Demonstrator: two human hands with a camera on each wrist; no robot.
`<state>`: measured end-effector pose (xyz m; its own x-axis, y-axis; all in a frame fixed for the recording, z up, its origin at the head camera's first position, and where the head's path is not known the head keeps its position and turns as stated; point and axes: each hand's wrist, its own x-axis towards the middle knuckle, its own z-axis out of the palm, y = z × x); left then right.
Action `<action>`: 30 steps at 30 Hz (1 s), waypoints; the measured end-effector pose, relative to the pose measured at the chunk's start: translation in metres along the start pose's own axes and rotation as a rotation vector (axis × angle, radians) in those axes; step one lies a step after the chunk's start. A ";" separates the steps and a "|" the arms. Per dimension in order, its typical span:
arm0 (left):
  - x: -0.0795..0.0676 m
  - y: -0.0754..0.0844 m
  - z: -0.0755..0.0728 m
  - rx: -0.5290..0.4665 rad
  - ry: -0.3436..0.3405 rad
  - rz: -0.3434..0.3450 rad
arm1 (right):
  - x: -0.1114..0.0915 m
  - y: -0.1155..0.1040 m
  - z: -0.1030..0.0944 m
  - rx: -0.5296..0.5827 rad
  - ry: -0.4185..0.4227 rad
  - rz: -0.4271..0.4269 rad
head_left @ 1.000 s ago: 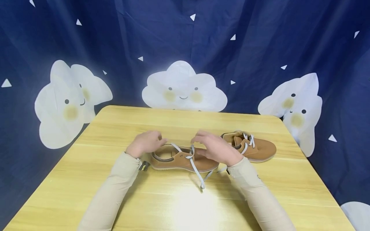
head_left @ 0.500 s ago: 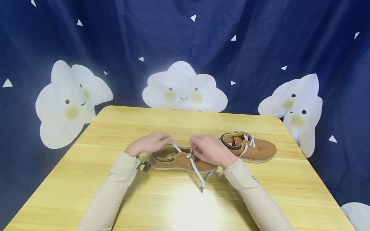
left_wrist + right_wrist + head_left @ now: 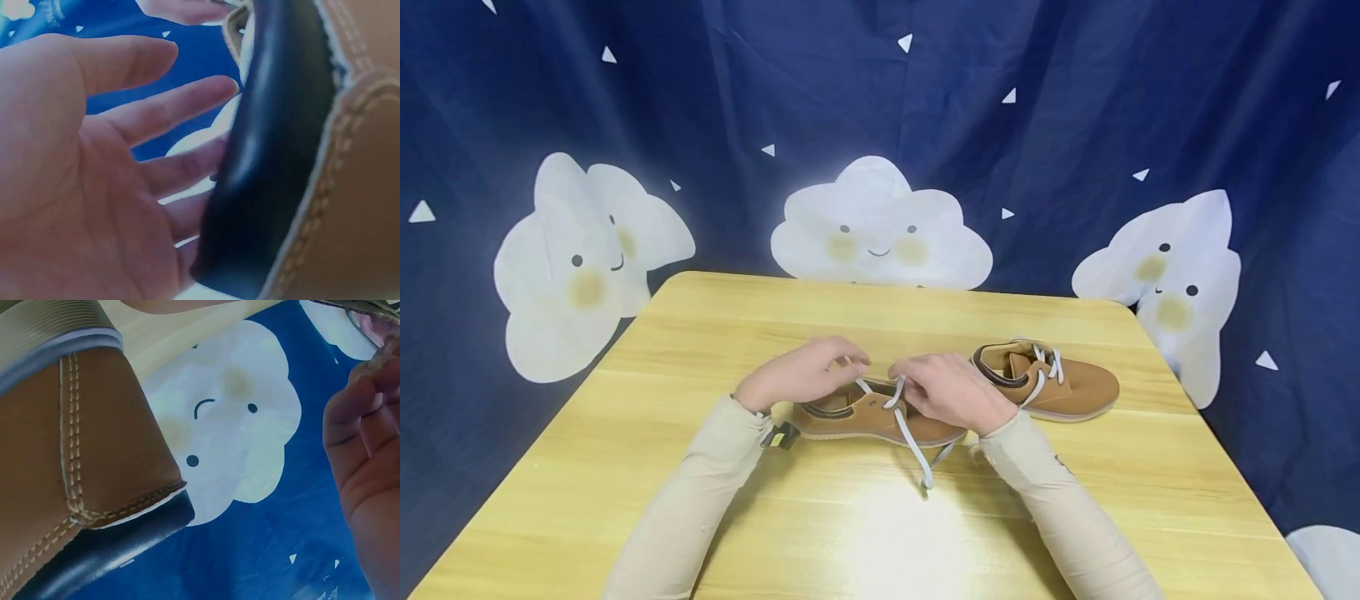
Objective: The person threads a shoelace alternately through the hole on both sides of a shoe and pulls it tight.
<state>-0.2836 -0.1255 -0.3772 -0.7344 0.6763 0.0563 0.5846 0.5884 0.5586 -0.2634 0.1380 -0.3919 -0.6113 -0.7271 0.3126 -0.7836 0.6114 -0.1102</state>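
A brown lace-up shoe (image 3: 842,427) lies on the table, its toe pointing right. Its pale grey shoelace (image 3: 912,447) hangs loose over the near side. My right hand (image 3: 958,390) pinches a strand of that lace above the eyelets; in the right wrist view the right hand's fingers (image 3: 350,415) are curled and meet the thumb. Over the shoe's opening is my left hand (image 3: 805,371), fingertips near another strand. The left wrist view has its thumb and fingers (image 3: 169,109) spread apart with nothing between them, beside the shoe's dark padded collar (image 3: 269,137).
A matching brown shoe (image 3: 1078,390), with its lace threaded, stands behind my right hand; its heel (image 3: 119,437) looms in the right wrist view. The wooden table (image 3: 647,417) ends at a blue curtain (image 3: 722,100) printed with clouds. A small black device (image 3: 781,434) sits at my left wrist.
My left hand has moved right, further over the shoe's opening. My right hand has shifted a little left, its fingers drawn together on the lace. Both shoes stay in place.
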 end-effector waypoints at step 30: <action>-0.002 -0.033 -0.012 -0.082 0.004 -0.130 | -0.016 0.021 -0.024 0.331 -0.391 0.267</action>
<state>-0.3058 -0.1511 -0.3858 -0.8038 0.5947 -0.0178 0.4542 0.6327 0.6272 -0.2674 0.1696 -0.3767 -0.7388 -0.6609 -0.1319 -0.5510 0.7051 -0.4465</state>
